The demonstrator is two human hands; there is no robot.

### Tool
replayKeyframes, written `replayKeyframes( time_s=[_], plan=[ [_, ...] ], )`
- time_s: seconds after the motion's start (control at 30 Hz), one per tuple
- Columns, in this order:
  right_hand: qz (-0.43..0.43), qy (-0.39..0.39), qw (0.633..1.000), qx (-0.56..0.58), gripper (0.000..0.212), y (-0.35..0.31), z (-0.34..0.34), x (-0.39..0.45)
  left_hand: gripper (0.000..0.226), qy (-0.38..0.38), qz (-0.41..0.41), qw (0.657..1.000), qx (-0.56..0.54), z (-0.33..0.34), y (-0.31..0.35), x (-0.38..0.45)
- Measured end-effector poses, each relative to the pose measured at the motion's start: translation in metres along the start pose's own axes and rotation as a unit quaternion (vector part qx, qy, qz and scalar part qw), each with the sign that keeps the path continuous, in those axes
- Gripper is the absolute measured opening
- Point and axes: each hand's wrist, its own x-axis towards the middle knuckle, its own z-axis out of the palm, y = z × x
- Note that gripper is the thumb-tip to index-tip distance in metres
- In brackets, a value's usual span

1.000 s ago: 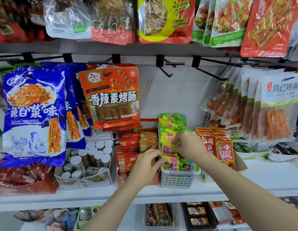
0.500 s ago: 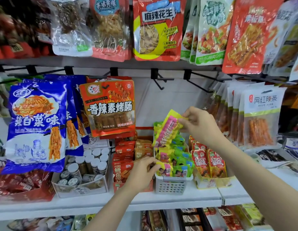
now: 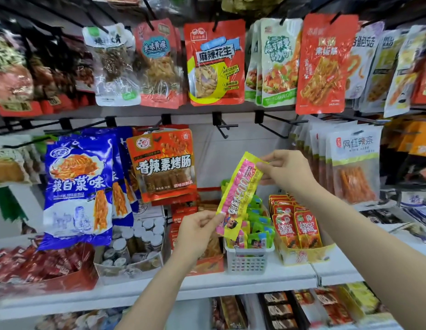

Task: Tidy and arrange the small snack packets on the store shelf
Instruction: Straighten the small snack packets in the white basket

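Note:
A long yellow and pink snack packet [image 3: 238, 196] hangs tilted in the air above a white plastic basket [image 3: 247, 260]. My right hand [image 3: 284, 171] pinches its top end. My left hand [image 3: 197, 231] pinches its lower left edge. The basket stands on the white shelf [image 3: 231, 284] and holds several small yellow and green packets [image 3: 258, 231] standing on end.
An open box of red packets [image 3: 295, 226] stands right of the basket, a red box of orange packets [image 3: 205, 260] to its left, then a clear tub of small jars [image 3: 133, 246]. Large bags hang on hooks above, among them an orange bag [image 3: 163, 165] and blue bags [image 3: 78, 186].
My right hand has lifted the yellow and pink packet up out of the basket. My left hand left the basket's front and took hold of the packet's lower edge.

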Motion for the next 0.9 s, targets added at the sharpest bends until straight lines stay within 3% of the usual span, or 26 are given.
replayKeyframes(
  time_s=[0.17, 0.27, 0.33, 0.4, 0.47, 0.57, 0.67, 0.73, 0.8, 0.9],
  plan=[
    [0.021, -0.009, 1.000, 0.018, 0.008, -0.002, -0.001, -0.002, 0.012, -0.019, -0.019, 1.000, -0.008, -0.005, 0.008, -0.010],
    [0.040, -0.019, 0.998, 0.052, 0.013, -0.001, -0.002, -0.002, 0.027, -0.070, -0.085, 0.980, -0.164, -0.006, 0.008, -0.015],
    [0.044, -0.033, 0.994, 0.090, 0.017, -0.001, -0.002, -0.003, 0.049, -0.141, -0.170, 0.903, -0.367, -0.007, 0.010, -0.018],
    [0.042, -0.061, 0.986, 0.147, 0.019, -0.001, 0.000, -0.004, 0.059, -0.181, -0.231, 0.820, -0.491, -0.008, 0.012, -0.020],
    [0.036, -0.094, 0.973, 0.207, 0.020, -0.001, 0.002, -0.006, 0.047, -0.198, -0.242, 0.793, -0.523, -0.009, 0.013, -0.020],
    [0.034, -0.093, 0.964, 0.249, 0.020, 0.002, 0.004, -0.006, 0.031, -0.201, -0.214, 0.825, -0.482, -0.004, 0.014, -0.019],
    [0.050, -0.125, 0.957, 0.258, 0.029, 0.006, 0.006, -0.008, 0.040, -0.104, -0.152, 0.928, -0.324, 0.005, 0.015, -0.018],
    [0.072, -0.163, 0.949, 0.260, 0.039, 0.008, 0.008, -0.011, 0.039, -0.034, -0.100, 0.972, -0.208, 0.010, 0.014, -0.018],
    [0.056, -0.161, 0.962, 0.214, 0.035, 0.010, 0.011, -0.014, 0.035, 0.006, -0.056, 0.985, -0.166, 0.011, 0.010, -0.021],
    [0.025, -0.078, 0.986, 0.148, 0.018, 0.010, 0.016, -0.013, 0.039, 0.024, -0.029, 0.987, -0.153, 0.012, 0.008, -0.025]
  ],
)
